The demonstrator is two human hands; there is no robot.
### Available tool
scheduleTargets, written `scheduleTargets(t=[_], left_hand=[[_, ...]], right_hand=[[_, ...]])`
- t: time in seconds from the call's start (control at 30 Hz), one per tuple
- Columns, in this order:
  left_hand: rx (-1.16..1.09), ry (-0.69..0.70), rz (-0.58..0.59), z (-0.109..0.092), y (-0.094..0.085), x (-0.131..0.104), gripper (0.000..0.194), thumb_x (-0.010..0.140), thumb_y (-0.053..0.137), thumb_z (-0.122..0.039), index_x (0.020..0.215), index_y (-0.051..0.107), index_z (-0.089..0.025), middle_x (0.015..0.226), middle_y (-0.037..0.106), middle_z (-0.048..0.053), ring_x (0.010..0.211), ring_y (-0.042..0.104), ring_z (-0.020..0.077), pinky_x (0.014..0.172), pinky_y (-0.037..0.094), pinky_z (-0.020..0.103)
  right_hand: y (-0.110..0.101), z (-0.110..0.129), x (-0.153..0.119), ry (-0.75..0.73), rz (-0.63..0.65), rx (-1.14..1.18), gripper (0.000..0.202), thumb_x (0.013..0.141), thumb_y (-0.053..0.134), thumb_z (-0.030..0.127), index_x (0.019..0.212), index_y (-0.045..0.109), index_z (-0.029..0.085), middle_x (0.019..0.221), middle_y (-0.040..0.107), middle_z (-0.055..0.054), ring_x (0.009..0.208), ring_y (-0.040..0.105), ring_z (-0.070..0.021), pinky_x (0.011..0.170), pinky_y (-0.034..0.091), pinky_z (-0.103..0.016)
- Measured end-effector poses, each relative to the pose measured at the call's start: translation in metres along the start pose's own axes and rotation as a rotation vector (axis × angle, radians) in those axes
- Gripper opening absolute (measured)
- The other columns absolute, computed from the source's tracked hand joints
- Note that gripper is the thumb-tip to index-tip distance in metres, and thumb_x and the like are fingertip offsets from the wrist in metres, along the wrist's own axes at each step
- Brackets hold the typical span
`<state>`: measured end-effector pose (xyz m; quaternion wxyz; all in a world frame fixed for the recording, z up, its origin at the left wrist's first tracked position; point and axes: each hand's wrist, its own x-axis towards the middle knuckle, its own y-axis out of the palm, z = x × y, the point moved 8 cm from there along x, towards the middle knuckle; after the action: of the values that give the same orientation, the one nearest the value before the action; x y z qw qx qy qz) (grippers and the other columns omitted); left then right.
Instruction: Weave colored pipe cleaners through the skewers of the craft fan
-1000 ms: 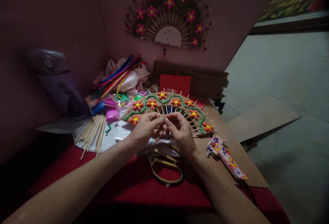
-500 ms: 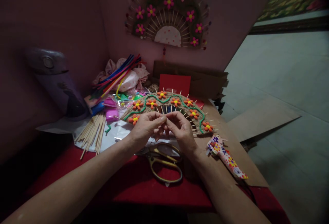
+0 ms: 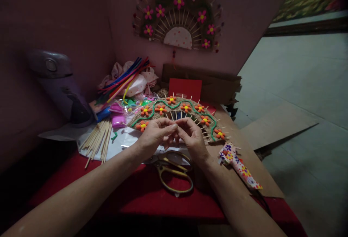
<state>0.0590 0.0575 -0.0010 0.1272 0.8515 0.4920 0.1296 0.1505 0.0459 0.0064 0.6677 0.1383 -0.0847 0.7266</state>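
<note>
My left hand [image 3: 157,134] and my right hand [image 3: 191,135] meet fingertip to fingertip in a pinch. Whatever lies between the fingers is too small or hidden to make out. Just behind them rests a twine-wrapped fan [image 3: 174,105] with thin sticks, orange clay flowers and a wavy green strip; my hands cover part of its lower middle. Below the hands, scissors [image 3: 175,179] with gold-coloured handles lie on the red cloth [image 3: 122,193]. A white sheet [image 3: 122,146] is partly under the hands.
Wooden sticks [image 3: 96,141] and pink clay packets [image 3: 118,121] lie left. A purple bottle [image 3: 61,92] stands by the wall. Coloured pipe cleaners [image 3: 127,81] sit behind. A flower-patterned glue gun [image 3: 239,166] rests on cardboard [image 3: 261,182] at right. Another fan [image 3: 178,15] hangs above.
My fingertips have shifted very slightly against each other. Otherwise both hands and the things on the table stay where they were.
</note>
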Motion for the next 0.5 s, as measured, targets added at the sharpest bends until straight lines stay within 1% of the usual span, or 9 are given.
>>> scheduleTargets(t=[0.13, 0.23, 0.37, 0.5], left_hand=[[-0.025, -0.028, -0.034, 0.0004, -0.0017, 0.0004, 0.02, 0.071, 0.067, -0.028, 0.075, 0.057, -0.012, 0.06, 0.06, 0.001, 0.04, 0.05, 0.0069, 0.033, 0.036, 0.016], [-0.028, -0.036, -0.058, -0.0002, -0.0021, 0.0003, 0.018, 0.07, 0.067, -0.026, 0.072, 0.056, -0.012, 0.058, 0.059, 0.001, 0.039, 0.048, 0.0068, 0.032, 0.036, 0.016], [-0.027, -0.042, -0.062, 0.0, -0.0016, -0.0003, 0.016, 0.07, 0.066, -0.025, 0.071, 0.056, -0.012, 0.058, 0.059, 0.001, 0.039, 0.049, 0.0071, 0.032, 0.036, 0.017], [-0.016, -0.02, -0.057, -0.0002, -0.0021, -0.0002, 0.019, 0.072, 0.065, -0.029, 0.07, 0.055, -0.013, 0.057, 0.058, 0.0, 0.037, 0.048, 0.0064, 0.031, 0.035, 0.016]], right_hand=[[0.0, -0.0016, -0.0005, 0.021, 0.004, -0.019, 0.022, 0.077, 0.062, 0.038, 0.085, 0.053, 0.02, 0.064, 0.056, 0.004, 0.055, 0.053, -0.0102, 0.051, 0.044, -0.023], [0.0006, -0.0007, -0.0004, -0.002, 0.013, -0.032, 0.022, 0.078, 0.062, 0.038, 0.086, 0.053, 0.02, 0.065, 0.057, 0.003, 0.055, 0.053, -0.01, 0.05, 0.043, -0.022], [0.001, -0.0014, 0.0001, -0.013, 0.017, -0.031, 0.021, 0.078, 0.061, 0.037, 0.085, 0.052, 0.02, 0.065, 0.057, 0.003, 0.053, 0.053, -0.0097, 0.049, 0.043, -0.022], [0.002, 0.0002, 0.0005, -0.042, 0.03, -0.033, 0.019, 0.079, 0.061, 0.036, 0.085, 0.053, 0.019, 0.065, 0.056, 0.003, 0.051, 0.05, -0.0087, 0.046, 0.04, -0.021]])
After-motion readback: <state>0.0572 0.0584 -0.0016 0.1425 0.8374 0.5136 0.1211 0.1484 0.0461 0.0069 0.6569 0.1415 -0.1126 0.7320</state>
